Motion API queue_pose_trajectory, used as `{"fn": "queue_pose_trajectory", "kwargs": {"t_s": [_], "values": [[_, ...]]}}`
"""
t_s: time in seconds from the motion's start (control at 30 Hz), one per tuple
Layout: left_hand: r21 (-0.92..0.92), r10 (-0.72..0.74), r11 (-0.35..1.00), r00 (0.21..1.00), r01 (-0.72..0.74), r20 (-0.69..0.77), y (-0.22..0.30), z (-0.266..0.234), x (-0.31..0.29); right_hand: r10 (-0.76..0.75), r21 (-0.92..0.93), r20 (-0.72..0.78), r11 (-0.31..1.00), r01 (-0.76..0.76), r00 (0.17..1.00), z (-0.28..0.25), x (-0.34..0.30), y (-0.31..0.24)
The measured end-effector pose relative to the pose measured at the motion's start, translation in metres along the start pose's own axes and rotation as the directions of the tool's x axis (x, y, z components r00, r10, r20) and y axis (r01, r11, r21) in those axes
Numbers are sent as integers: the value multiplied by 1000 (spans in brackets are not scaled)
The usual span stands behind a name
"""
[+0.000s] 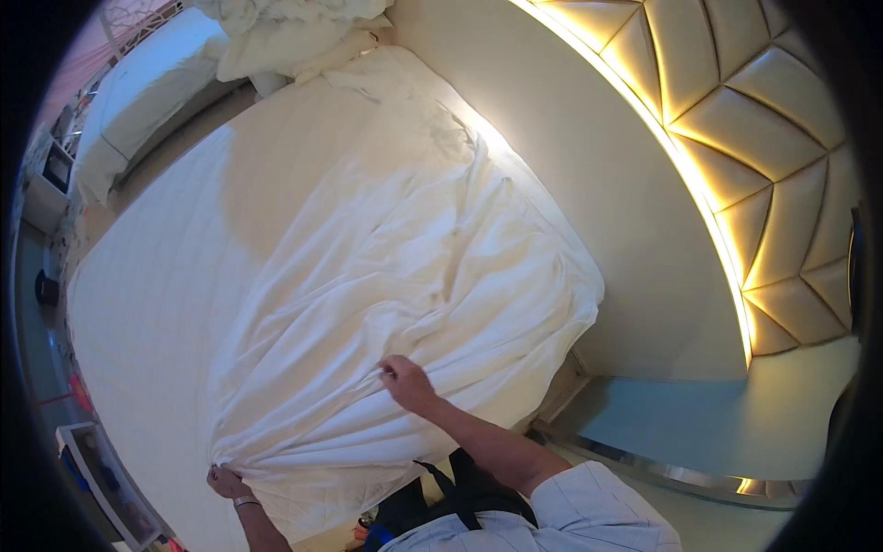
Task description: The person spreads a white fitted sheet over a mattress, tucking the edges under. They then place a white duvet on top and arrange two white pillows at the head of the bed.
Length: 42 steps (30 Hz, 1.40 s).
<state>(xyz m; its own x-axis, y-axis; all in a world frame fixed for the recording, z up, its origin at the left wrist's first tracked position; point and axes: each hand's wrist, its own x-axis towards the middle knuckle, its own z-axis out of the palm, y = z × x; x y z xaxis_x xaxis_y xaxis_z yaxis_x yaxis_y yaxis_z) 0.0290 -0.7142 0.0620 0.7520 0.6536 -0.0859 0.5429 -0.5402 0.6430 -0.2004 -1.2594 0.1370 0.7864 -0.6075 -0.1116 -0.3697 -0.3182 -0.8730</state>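
A rumpled white sheet [460, 267] covers the right part of a mattress with a white quilted cover [147, 313]. At the near left, my left hand [225, 481] is closed on a gathered edge of the sheet, and folds fan out from it. My right hand [407, 381] is closed on a raised fold of the sheet near the middle front. The cloth is drawn taut between the left hand and the far right corner. Part of the quilted cover shows below the sheet, close to my body.
A padded headboard wall [750, 138] with a lit strip borders the right, above a pale panel [589, 166]. White bedding [285, 37] is heaped at the far end. Another white bed [152, 87] stands far left. A tray-like box [106, 483] is at the near left.
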Motion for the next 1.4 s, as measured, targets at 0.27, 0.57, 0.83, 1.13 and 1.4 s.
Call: {"fn": "queue_pose_trajectory", "kwargs": {"t_s": [0.27, 0.57, 0.83, 1.13, 1.4], "values": [[135, 745, 619, 633, -774, 210, 2, 55, -109, 249, -46, -122, 966, -256, 961, -55, -77, 90], [-570, 812, 246, -154, -784, 563, 224, 159, -506, 248, -108, -381, 945, -309, 891, -164, -78, 160], [-696, 659, 111, -472, -709, 586, 247, 226, -674, 200, -207, -647, 883, -421, 736, -341, -7, 276], [-688, 603, 117, -499, -716, 622, 269, 279, -814, 327, -119, -743, 794, -596, 584, -471, 58, 359], [-605, 454, 61, -518, -794, 725, 254, 295, -835, 346, -287, -610, 741, -607, 712, -506, 65, 390]]}}
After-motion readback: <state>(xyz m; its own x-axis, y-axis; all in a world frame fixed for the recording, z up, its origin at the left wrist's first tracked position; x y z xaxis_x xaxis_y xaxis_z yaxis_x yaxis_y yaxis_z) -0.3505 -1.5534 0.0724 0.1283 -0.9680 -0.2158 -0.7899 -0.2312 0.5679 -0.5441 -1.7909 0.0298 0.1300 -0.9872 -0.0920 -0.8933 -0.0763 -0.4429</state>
